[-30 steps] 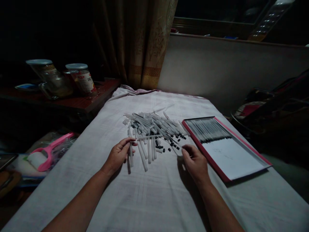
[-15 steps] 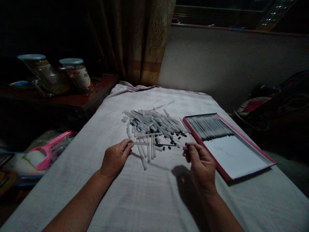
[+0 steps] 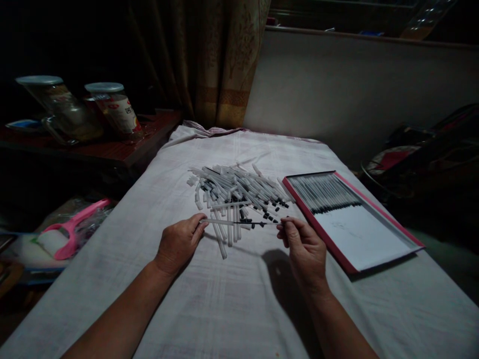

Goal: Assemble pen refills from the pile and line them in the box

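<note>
Between finger and thumb, my left hand (image 3: 178, 245) grips the left end of a clear pen barrel (image 3: 221, 222). From the other side, my right hand (image 3: 305, 252) pinches the tip end of a thin ink refill (image 3: 250, 223) with black ink. The refill lies in line with the barrel, its far end at or inside the barrel's open end. Just beyond both hands is a loose pile of clear barrels (image 3: 234, 182) with small black caps (image 3: 270, 216) among them. A shallow red-edged box (image 3: 339, 260) on the right holds a row of pens (image 3: 325, 192).
A white cloth (image 3: 209, 304) covers the table. Jars (image 3: 118, 112) and a glass jug (image 3: 71, 119) stand on a dark wooden table (image 3: 134, 154) at the left. Below it, a pink-handled object (image 3: 75, 227) lies among plastic bags. A curtain (image 3: 235, 65) hangs at the back.
My right hand has come slightly left, closer to my left hand, and less of the refill shows between them. The whole view has shifted a little.
</note>
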Demonstrator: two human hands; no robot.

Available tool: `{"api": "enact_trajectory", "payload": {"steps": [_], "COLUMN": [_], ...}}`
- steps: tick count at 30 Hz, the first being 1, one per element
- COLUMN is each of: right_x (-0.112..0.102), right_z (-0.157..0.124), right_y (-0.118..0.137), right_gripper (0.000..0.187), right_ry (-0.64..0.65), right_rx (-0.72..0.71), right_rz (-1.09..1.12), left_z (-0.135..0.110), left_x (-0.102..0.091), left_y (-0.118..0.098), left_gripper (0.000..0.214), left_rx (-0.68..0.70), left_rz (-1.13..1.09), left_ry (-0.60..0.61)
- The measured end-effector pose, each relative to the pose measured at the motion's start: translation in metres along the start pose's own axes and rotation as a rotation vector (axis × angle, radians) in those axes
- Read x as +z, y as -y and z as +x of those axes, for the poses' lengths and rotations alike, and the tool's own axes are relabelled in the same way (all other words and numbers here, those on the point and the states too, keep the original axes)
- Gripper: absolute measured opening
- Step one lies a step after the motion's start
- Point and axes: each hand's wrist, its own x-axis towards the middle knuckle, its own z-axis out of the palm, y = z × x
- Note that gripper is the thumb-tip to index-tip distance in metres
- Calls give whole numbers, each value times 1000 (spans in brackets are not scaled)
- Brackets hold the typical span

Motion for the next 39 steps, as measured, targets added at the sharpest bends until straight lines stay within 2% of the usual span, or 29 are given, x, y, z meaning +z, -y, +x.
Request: {"api": "enact_trajectory", "payload": {"steps": [4,7,10,13,15,18,20,24,27,30,32,39], "right_x": [1,7,14,17,16,13,14,23,27,26,25,30], "right_z": [-2,-7,-14,-15,-11,1,7,12,13,12,11,-7], "right_y": [0,0,-2,-8,-15,-27,-32,-31,-28,-29,-30,-13], "right_gripper": [18,16,20,39,45,34,29,21,14,12,15,21], "right_ry": [46,131,340,497,480,436,454,487,475,439,396,314], "right_rx": [-30,-76,-192,-238,-231,-309,-346,-309,-294,-310,-285,69], "right_rz": [-54,-107,-214,-363,-490,-720,-875,-1099,-1144,-1066,-908,-191], "left_z": [0,1,1,0,-2,-3,-2,-2,-2,-3,-2,-1], "left_x": [-2,-8,-13,-10,-3,7,12,14,14,13,12,7], "left_y": [-1,-11,-27,-35,-33,-22,-16,-13,-14,-14,-14,-18], "left_gripper": [34,34,32,27,26,24,25,25,23,22,21,19], "left_rx": [51,118,154,152,93,-51,-116,-122,-94,-75,-53,121], "left_rz": [8,30,21,-122,-253,-417,-497,-580,-592,-583,-564,-481], "left_ry": [-6,17,14,-15,-8,26,27,-6,-19,-18,-14,-25]}}
